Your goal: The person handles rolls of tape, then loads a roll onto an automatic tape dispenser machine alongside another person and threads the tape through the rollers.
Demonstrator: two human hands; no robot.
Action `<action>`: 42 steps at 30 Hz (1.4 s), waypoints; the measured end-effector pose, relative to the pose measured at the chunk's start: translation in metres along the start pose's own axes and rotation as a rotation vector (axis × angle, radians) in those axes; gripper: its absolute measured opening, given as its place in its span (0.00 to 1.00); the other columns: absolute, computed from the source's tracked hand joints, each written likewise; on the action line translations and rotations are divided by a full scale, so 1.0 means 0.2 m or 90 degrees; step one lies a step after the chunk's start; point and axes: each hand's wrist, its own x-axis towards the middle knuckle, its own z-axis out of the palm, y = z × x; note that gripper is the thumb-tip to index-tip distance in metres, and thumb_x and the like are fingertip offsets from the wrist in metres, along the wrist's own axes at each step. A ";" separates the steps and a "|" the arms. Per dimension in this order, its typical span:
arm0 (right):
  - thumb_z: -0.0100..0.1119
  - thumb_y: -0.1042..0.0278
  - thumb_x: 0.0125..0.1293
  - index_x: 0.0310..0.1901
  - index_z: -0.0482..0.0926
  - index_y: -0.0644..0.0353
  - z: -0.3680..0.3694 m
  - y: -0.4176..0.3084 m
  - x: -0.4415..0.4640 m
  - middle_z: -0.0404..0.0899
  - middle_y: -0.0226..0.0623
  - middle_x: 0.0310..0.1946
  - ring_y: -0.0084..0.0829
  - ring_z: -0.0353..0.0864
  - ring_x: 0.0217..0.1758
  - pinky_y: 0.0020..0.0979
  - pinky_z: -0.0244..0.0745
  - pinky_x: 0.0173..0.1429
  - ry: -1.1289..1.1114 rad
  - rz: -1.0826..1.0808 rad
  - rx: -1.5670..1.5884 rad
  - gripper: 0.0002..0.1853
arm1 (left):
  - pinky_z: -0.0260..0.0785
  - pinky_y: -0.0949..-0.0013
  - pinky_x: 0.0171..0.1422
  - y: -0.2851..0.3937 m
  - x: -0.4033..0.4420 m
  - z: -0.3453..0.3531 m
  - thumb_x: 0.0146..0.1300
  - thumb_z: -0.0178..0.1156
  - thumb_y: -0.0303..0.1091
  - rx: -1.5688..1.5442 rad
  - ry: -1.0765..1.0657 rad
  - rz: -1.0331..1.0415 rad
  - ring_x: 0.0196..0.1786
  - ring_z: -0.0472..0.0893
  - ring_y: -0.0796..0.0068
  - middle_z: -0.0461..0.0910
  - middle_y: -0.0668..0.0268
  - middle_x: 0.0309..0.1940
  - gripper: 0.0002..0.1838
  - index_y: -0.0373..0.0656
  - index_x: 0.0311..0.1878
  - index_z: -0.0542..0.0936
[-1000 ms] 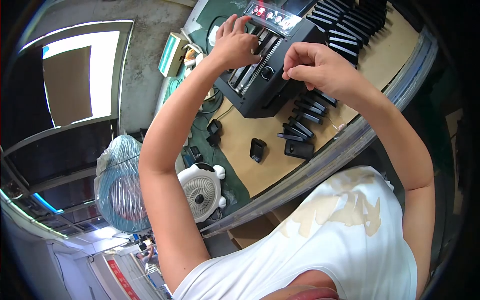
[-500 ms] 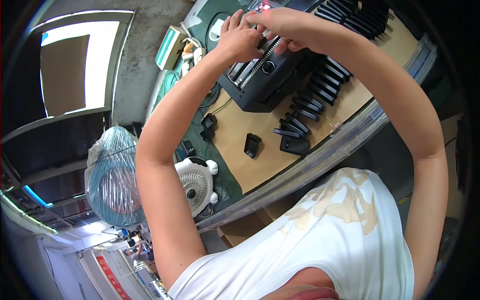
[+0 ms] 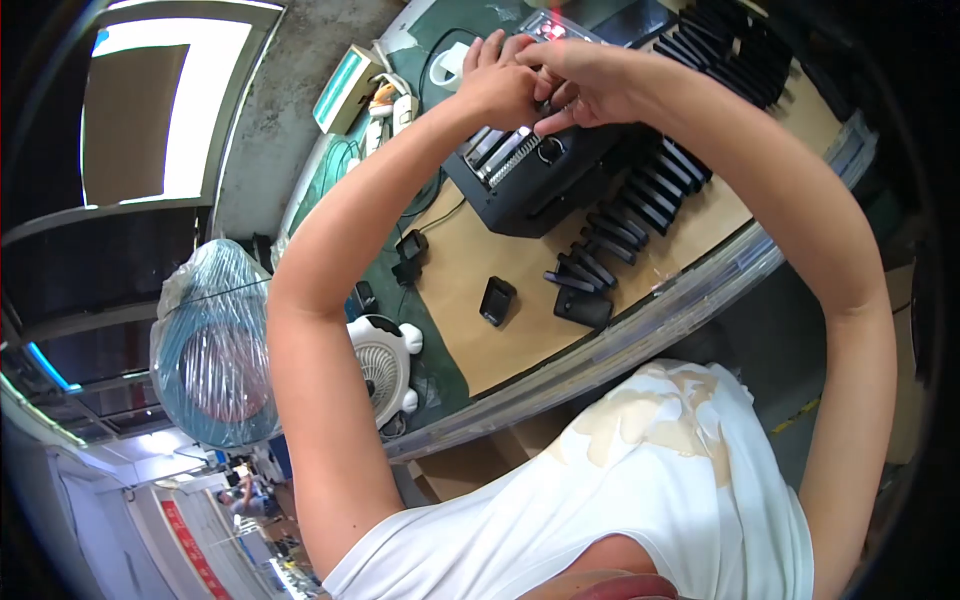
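Observation:
My left hand (image 3: 500,88) and my right hand (image 3: 597,85) meet over a black box-shaped machine (image 3: 545,190), with their fingers close together. The left fingers are bent, and their tips are partly hidden behind the right hand. On the right hand, the fingers curl inward around something I cannot make out. Below the hands, the machine's top shows a silvery coil spring (image 3: 514,160) and a round knob (image 3: 551,150). A row of thin black plastic parts (image 3: 650,195) stands beside the machine on brown paper.
An open black case (image 3: 497,301) and a flat black piece (image 3: 583,308) lie on the brown paper (image 3: 480,345). Black adapters (image 3: 409,256), a small white fan (image 3: 385,370) and a power strip (image 3: 404,112) sit leftward. A red-lit display (image 3: 550,30) is behind. Clear edging (image 3: 600,355) borders the bench.
The view has shifted, so the machine and bench appear slightly lower. My hands have drawn closer together, and the right fingers have turned and curled more into view.

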 end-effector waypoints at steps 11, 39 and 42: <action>0.56 0.64 0.71 0.44 0.73 0.66 0.05 0.03 0.06 0.69 0.32 0.37 0.28 0.80 0.38 0.35 0.92 0.51 0.034 0.008 0.180 0.12 | 0.35 0.38 0.84 -0.01 -0.03 0.00 0.52 0.68 0.44 -0.048 0.018 0.008 0.83 0.47 0.43 0.53 0.60 0.80 0.23 0.59 0.54 0.87; 0.56 0.48 0.74 0.33 0.74 0.55 -0.05 -0.06 0.08 0.84 0.40 0.39 0.30 0.90 0.34 0.17 0.74 0.24 0.002 0.059 -0.065 0.19 | 0.62 0.49 0.76 -0.07 -0.25 0.14 0.53 0.75 0.36 -0.119 0.376 0.171 0.77 0.61 0.49 0.65 0.55 0.70 0.21 0.47 0.46 0.75; 0.58 0.57 0.71 0.40 0.78 0.59 -0.02 -0.08 0.01 0.85 0.35 0.37 0.28 0.89 0.32 0.22 0.75 0.28 0.067 -0.042 -0.266 0.12 | 0.63 0.52 0.75 -0.04 -0.29 0.15 0.53 0.73 0.32 -0.127 0.397 0.161 0.76 0.63 0.49 0.67 0.56 0.68 0.17 0.47 0.41 0.74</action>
